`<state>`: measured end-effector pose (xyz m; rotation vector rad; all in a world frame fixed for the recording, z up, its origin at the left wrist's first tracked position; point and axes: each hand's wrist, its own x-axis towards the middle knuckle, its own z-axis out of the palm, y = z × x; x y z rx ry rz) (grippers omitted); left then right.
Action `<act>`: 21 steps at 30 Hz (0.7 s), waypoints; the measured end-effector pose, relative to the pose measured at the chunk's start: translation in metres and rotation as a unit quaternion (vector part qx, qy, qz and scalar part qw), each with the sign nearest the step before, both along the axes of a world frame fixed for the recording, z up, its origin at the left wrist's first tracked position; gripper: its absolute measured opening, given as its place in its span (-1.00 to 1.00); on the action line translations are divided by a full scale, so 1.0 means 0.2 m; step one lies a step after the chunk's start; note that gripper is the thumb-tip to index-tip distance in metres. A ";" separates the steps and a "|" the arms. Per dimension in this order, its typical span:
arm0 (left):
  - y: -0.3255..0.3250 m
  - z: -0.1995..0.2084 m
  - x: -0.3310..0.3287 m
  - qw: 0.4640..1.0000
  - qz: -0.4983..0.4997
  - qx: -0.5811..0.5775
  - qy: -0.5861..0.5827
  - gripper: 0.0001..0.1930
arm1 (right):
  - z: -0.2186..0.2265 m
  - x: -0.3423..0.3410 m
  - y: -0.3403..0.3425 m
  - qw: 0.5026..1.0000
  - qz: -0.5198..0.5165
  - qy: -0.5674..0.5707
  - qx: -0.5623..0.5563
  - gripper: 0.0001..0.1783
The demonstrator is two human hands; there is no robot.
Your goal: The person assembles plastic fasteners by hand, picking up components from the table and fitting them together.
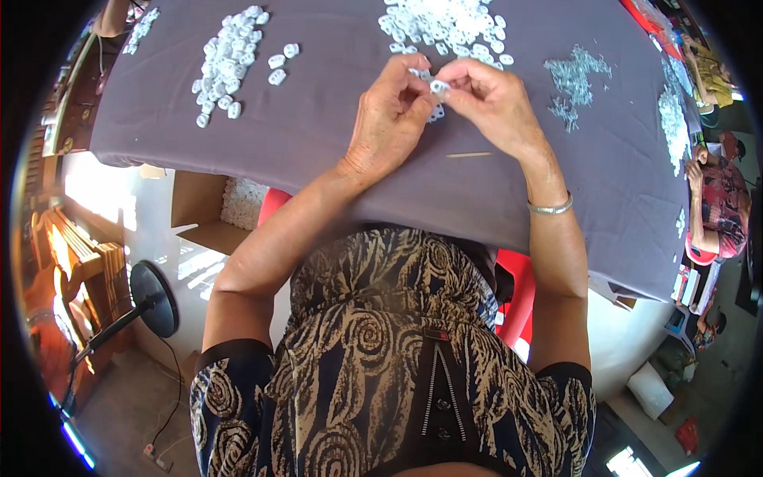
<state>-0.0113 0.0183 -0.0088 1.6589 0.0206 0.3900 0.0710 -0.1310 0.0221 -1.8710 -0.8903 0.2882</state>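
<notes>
- At upper left, a heap of white pieces (226, 63) is lying on the grey tablecloth (302, 135); three loose pieces (277, 77) are sitting just right of it, where a sweeping left arm could be scattering them.
- Right of these, bare cloth is leaving the left hand (389, 115) sideways room.
- At upper centre, the left hand is pinching with closely bent fingers; more white plastic is peeking out around them, partly hidden.
- Between both hands, a small white piece (438, 87) is showing; such a small, rounded thing could be slipping out if the pinch is loosening.
- Above, a larger heap (445, 22) is lying close to the knuckles, limiting forward room.
- The right hand (494, 99) is gripping that piece narrowly between thumb and finger.
- Below, a thin stick (469, 154) is lying between hands and near table edge; a dropping wrist could be rolling it off.
- At upper right, a pile of small, pale, clear-looking parts (578, 79) is bounding rightward room.
</notes>
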 end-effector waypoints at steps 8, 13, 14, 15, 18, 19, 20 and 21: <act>-0.01 -0.01 -0.01 0.985 -0.071 -0.158 0.019 -0.75 | 0.06 -0.07 0.00 0.999 -0.016 -0.045 0.009 -0.73; 0.03 0.10 -0.04 0.982 -0.086 -0.166 0.030 -0.81 | 0.09 -0.08 0.01 0.995 -0.016 -0.093 0.030 -0.72; 0.03 0.10 -0.03 0.980 -0.095 -0.170 0.032 -0.81 | 0.09 -0.08 0.01 0.993 -0.021 -0.109 0.033 -0.72; 0.03 0.11 -0.02 0.979 -0.104 -0.172 0.032 -0.81 | 0.10 -0.08 0.01 0.992 -0.022 -0.120 0.040 -0.72; 0.03 0.10 -0.02 0.973 -0.100 -0.203 0.039 -0.82 | 0.10 -0.08 0.01 0.993 -0.013 -0.112 0.042 -0.70; 0.04 0.10 -0.02 0.974 -0.102 -0.197 0.036 -0.81 | 0.09 -0.08 0.01 0.992 -0.008 -0.116 0.040 -0.71; 0.04 0.09 -0.02 0.975 -0.104 -0.192 0.025 -0.81 | 0.09 -0.08 0.01 0.992 -0.006 -0.119 0.037 -0.71; 0.04 0.08 -0.02 0.979 -0.096 -0.179 0.034 -0.80 | 0.08 -0.09 0.01 0.992 -0.001 -0.123 0.035 -0.72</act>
